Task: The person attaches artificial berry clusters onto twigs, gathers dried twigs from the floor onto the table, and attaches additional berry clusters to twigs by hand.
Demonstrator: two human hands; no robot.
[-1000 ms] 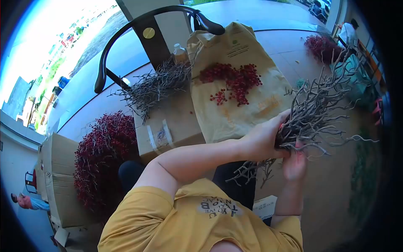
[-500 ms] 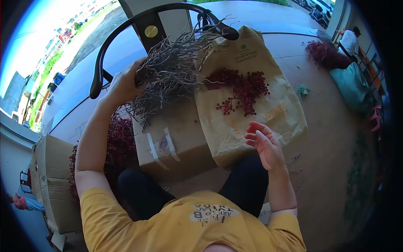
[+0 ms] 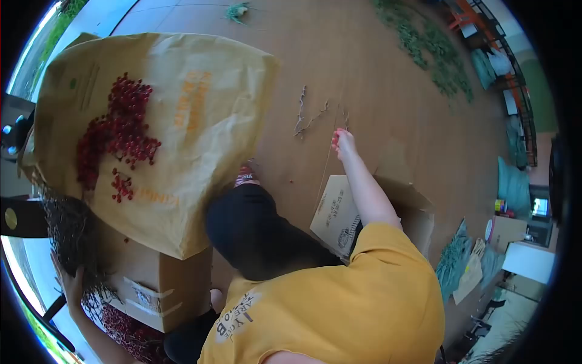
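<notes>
My right hand (image 3: 344, 145) reaches down over the brown floor, its fingers pinched on a thin bare twig (image 3: 345, 116) that sticks up past them. More loose twigs (image 3: 301, 115) lie just left of it. Far to the left, my left hand (image 3: 71, 284) is closed around a bundle of grey, bare twigs (image 3: 66, 227), partly in shadow. Beside that bundle, a large brown paper bag (image 3: 227, 121) lies on a cardboard box (image 3: 136, 267), with clusters of red berries (image 3: 130, 115) on top of it.
An open cardboard box (image 3: 330, 209) stands under my right arm. More red berries (image 3: 130, 330) lie below the taped box. Green sprigs (image 3: 433, 48) are spread on the floor at upper right. A dark chair (image 3: 21, 217) stands at the left edge.
My view has swung right and down. My right hand has gone from beside the bag, open, to the floor and has taken a twig. My left hand stays at the bundle.
</notes>
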